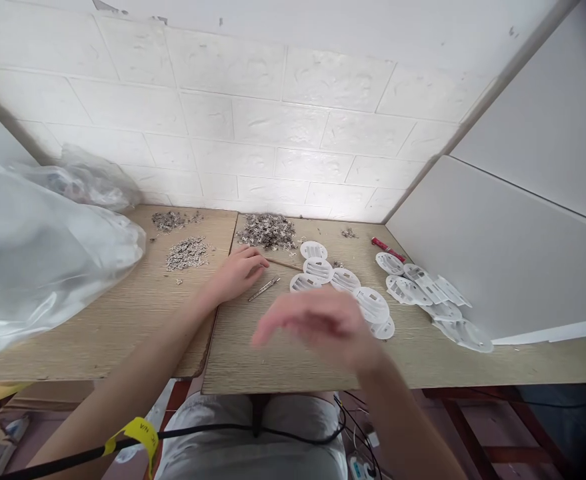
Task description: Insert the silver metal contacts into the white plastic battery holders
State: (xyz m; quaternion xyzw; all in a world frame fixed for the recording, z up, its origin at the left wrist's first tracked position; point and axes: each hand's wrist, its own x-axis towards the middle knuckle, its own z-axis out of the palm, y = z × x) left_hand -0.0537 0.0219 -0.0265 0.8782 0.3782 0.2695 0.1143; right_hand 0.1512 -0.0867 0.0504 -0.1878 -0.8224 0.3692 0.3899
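Observation:
My left hand [241, 272] lies on the table with fingers loosely bent and nothing visible in them. It is beside a heap of small metal clips [267, 231] and a thin brown stick [285, 265]. Slim metal tweezers [263, 289] lie just to its right. Above the table, nearer to me, my right hand [323, 325] is blurred by motion, so its grip is unclear. It partly covers a group of round white plastic discs [373, 305] with slots moulded in them.
More white discs [407, 291] overlap at the right, beside a red-handled tool [387, 249]. Two piles of small metal parts [187, 254] sit on the left table. A big clear plastic bag [47, 260] bulges at far left. A black cable [207, 430] crosses my lap.

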